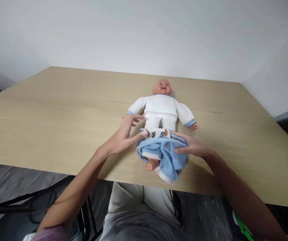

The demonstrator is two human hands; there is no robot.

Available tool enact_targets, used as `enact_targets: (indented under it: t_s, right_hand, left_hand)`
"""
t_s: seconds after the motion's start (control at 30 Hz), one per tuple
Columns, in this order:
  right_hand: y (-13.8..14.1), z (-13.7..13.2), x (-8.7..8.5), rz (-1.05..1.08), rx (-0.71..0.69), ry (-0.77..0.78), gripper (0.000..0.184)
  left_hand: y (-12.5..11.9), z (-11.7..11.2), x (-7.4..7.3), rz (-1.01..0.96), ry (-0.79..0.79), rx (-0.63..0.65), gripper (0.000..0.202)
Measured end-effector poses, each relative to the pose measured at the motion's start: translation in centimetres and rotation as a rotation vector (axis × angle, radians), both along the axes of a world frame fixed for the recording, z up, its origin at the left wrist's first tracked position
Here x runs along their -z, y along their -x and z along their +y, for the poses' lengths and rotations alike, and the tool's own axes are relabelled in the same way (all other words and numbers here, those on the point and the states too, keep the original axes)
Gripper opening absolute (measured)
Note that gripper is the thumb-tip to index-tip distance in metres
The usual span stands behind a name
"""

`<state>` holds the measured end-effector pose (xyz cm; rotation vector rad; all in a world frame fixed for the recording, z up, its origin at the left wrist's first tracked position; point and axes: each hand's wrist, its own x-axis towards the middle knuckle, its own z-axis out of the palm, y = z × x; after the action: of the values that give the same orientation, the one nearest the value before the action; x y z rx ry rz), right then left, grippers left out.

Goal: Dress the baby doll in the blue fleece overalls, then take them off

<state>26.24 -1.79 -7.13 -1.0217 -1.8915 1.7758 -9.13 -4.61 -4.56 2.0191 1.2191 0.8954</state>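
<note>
A baby doll (pixel 161 106) in a white top with blue cuffs lies on its back on the wooden table (pixel 58 110), head away from me. Blue pants (pixel 167 157) with a white waistband showing cartoon eyes are bunched around its legs; one bare foot sticks out below. My left hand (pixel 125 135) pinches the waistband at the doll's left side, the other fingers spread. My right hand (pixel 191 145) grips the blue cloth on the other side, thumb pressed into it.
The table's near edge runs just in front of my lap (pixel 139 207). A dark chair frame (pixel 20 204) stands at lower left. A white wall rises behind the table.
</note>
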Motion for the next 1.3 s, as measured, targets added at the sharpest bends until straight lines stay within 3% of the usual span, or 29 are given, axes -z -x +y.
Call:
enact_targets:
  t_s: [0.07,0.13,0.2,0.3,0.4,0.5,0.57,0.73,0.83,0.9,1.03,1.07,1.13,1.23,1.3]
  right_hand:
    - [0.0,-0.1,-0.2,-0.022,-0.055,-0.006,0.068]
    - [0.1,-0.2,-0.1,-0.024,-0.047,-0.032,0.064]
    - [0.2,-0.5,0.3,0.033,0.061,-0.046,0.066]
    - [0.1,-0.6,0.7,0.157,0.238,-0.012,0.072]
    - [-0.4,-0.5,0.0,0.174,0.145,0.021,0.068]
    - [-1.1,-0.4,-1.1,0.078,-0.133,0.066,0.058]
    - [-1.4,-0.4,-1.3,0.043,-0.191,0.090,0.053]
    - [-1.2,-1.0,-0.7,0.200,0.238,0.067,0.068]
    - [-0.9,-1.0,-0.5,0.204,0.296,0.104,0.071]
    - [-1.0,-0.9,-0.5,0.186,0.198,0.121,0.068]
    - [-1.9,-0.6,-0.7,0.145,-0.172,0.143,0.058]
    - [-2.1,-0.7,-0.7,0.135,-0.198,0.139,0.054]
    - [-2.1,-0.8,-0.5,0.162,-0.084,0.110,0.049]
    - [-1.3,-1.2,-0.3,0.259,0.234,0.053,0.053]
    - [-0.8,-1.3,-0.3,0.267,0.317,0.043,0.056]
  left_hand:
    - [-1.2,1.4,-1.8,0.087,-0.038,0.121,0.059]
    - [-2.5,2.9,-3.6,0.183,-0.024,0.278,0.043]
    - [-3.9,4.4,-5.0,0.220,0.029,0.421,0.030]
    - [-5.3,6.4,-6.1,0.189,0.250,0.581,0.026]
    - [-6.2,7.9,-6.0,0.150,0.452,0.701,0.030]
    - [-6.8,8.8,-5.3,0.073,0.479,0.735,0.028]
    - [-7.2,9.0,-4.9,0.028,0.501,0.736,0.028]
    - [-8.1,9.2,-4.5,0.014,0.558,0.844,0.032]
    - [-8.3,9.5,-4.1,0.028,0.573,0.962,0.036]
    - [-8.2,9.9,-3.8,0.017,0.579,0.991,0.036]
    - [-7.9,10.2,-3.5,0.007,0.548,1.016,0.030]
    - [-8.0,10.1,-3.5,0.005,0.536,1.014,0.030]
    - [-8.2,9.8,-3.5,-0.010,0.536,1.001,0.033]
    - [-8.6,9.1,-3.6,0.005,0.599,1.036,0.040]
    - [-8.7,8.8,-3.6,0.040,0.629,1.053,0.042]
